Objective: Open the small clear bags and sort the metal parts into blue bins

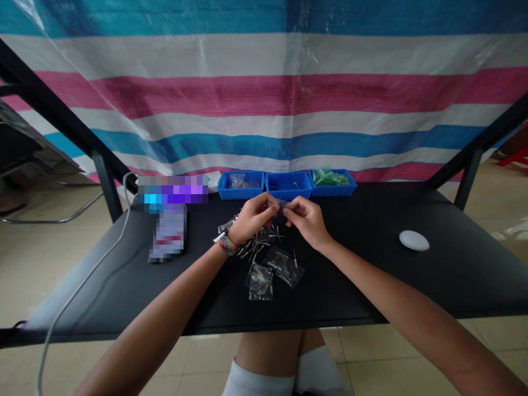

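Note:
My left hand [256, 216] and my right hand [306, 220] are pinched on a small clear plastic bag [282, 203], held between them above the table in front of the blue bins. The bag's contents are too small to make out. Under and beside my left hand lies a loose pile of thin metal pins, perhaps rivets [258, 245], with some clear plastic among them. Nearer the front edge rest a small clear bag [260, 281] and another bag [284, 266] with copper-coloured and dark slim pieces inside. A patterned band circles my left wrist.
Behind my hands stand a left blue bin [241, 193] with clear bags, a middle blue bin [289, 194] with a few pins, and a right blue bin [333, 190] with green packets. A white oval object [414, 240] lies right; a white cable [88, 275] crosses the table's left side.

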Tool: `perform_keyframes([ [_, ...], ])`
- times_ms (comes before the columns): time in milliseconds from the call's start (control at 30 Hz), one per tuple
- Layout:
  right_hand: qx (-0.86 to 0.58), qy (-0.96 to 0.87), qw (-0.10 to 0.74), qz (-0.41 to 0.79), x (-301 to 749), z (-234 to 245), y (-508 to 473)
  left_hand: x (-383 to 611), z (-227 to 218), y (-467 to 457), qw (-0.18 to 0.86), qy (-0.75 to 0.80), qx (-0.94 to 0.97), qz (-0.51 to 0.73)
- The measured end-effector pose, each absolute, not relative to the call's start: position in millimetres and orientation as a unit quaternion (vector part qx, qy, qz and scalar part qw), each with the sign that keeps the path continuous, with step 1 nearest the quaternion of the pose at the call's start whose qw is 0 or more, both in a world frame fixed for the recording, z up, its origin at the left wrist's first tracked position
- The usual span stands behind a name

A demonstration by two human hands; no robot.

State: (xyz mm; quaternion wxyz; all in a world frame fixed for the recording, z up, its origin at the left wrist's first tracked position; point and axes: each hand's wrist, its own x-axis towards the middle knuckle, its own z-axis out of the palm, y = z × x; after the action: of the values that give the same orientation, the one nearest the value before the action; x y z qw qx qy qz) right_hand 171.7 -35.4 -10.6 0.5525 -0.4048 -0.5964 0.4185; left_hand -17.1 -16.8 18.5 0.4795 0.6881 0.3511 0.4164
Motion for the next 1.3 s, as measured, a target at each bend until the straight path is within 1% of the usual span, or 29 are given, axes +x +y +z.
perform_keyframes([
  [100,-0.407,-0.662,0.567,0.273,175,-5,-41,-19,20,-16,0.475,0.362,0.685,0.418],
  [200,-0.394,-0.719,0.553,0.151,179,-1,-45,-20,20,-15,0.486,0.366,0.691,0.389],
  [300,-0.386,-0.737,0.542,0.116,181,-1,-46,-21,20,-16,0.521,0.356,0.687,0.359],
  [367,-0.385,-0.738,0.543,0.113,181,-2,-46,-20,21,-17,0.550,0.340,0.670,0.364],
  [467,-0.394,-0.724,0.550,0.137,180,-5,-44,-18,22,-18,0.573,0.324,0.649,0.381],
  [533,-0.401,-0.695,0.568,0.183,178,-7,-42,-17,21,-17,0.571,0.322,0.646,0.390],
  [633,-0.399,-0.625,0.587,0.327,174,-11,-39,-17,19,-14,0.555,0.326,0.647,0.409],
  [700,-0.381,-0.579,0.574,0.437,172,-12,-38,-18,18,-13,0.545,0.329,0.649,0.417],
  [733,-0.370,-0.562,0.565,0.479,171,-13,-38,-18,18,-13,0.542,0.329,0.651,0.418],
  [800,-0.354,-0.544,0.554,0.523,170,-13,-36,-18,18,-13,0.539,0.327,0.656,0.415],
  [1033,-0.372,-0.542,0.565,0.499,169,-10,-33,-16,18,-15,0.529,0.326,0.666,0.414],
  [1300,-0.382,-0.537,0.560,0.502,170,-9,-34,-17,17,-10,0.495,0.345,0.639,0.477],
])
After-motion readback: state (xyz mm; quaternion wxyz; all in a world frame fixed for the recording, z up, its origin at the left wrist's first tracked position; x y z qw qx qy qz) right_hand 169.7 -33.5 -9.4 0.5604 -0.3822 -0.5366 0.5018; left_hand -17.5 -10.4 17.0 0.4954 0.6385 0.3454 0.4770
